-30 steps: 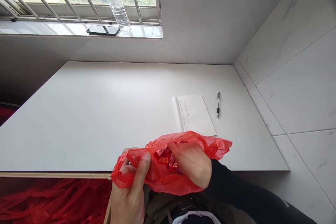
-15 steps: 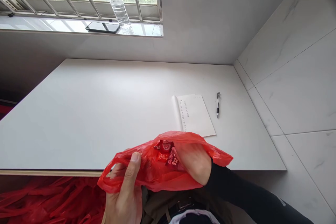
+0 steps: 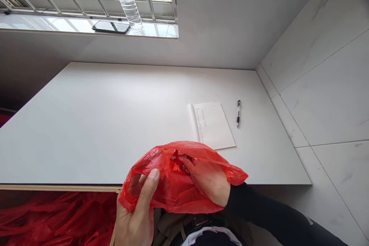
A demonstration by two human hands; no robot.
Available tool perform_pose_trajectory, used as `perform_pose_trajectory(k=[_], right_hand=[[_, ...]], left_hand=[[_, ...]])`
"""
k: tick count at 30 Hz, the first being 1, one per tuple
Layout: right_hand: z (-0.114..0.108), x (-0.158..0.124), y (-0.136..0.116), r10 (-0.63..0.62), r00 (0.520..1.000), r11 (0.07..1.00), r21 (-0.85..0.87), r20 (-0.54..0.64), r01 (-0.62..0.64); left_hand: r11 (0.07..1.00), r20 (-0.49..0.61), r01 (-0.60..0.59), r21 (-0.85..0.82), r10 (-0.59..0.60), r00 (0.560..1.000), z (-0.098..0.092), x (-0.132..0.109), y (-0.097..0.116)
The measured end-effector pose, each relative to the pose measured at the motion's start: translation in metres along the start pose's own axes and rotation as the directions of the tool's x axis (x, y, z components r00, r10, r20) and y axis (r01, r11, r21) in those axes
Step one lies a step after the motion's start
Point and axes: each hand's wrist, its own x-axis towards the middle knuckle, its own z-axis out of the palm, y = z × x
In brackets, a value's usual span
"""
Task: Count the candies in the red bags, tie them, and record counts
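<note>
A red plastic bag (image 3: 170, 188) hangs open over the near edge of the white table (image 3: 115, 123). My left hand (image 3: 138, 215) grips its left rim, thumb on top of the film. My right hand (image 3: 209, 182), in a black sleeve, reaches into the mouth of the bag and its fingers close around small red wrapped packets (image 3: 178, 161) inside. The fingertips are partly hidden by the film.
A small white notepad (image 3: 213, 125) and a pen (image 3: 238, 113) lie on the table's right part. On the windowsill stand a phone (image 3: 111, 27) and a clear bottle (image 3: 128, 5). More red plastic (image 3: 52, 219) lies below the table at left. A tiled wall (image 3: 325, 84) runs along the right.
My right hand has gone a little deeper into the bag among the packets. My left hand has shifted its hold on the rim slightly right, and the bag's mouth has bunched up.
</note>
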Motion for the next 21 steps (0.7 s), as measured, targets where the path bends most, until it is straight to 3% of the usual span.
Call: perform_pose_trajectory(k=[3, 9, 17, 21], right_hand=[[-0.014, -0.008, -0.004, -0.044, 0.997, 0.985, -0.163, 0.07, 0.055], [-0.037, -0.02, -0.012, 0.092, 0.98, 0.953, -0.302, 0.175, -0.036], [-0.031, -0.016, -0.006, 0.062, 0.981, 0.928, -0.372, 0.183, 0.01], [-0.022, -0.011, -0.003, 0.033, 0.988, 0.933, -0.36, 0.153, 0.025]], left_hand=[[0.999, 0.008, 0.005, -0.039, -0.005, 1.0, 0.005, 0.001, 0.009], [0.991, 0.046, 0.058, -0.117, -0.053, 0.998, 0.01, 0.0, 0.02], [0.942, -0.019, 0.2, -0.268, -0.213, 0.977, 0.023, -0.007, 0.034], [0.93, -0.005, 0.212, -0.3, -0.224, 0.975, 0.026, -0.006, 0.034]])
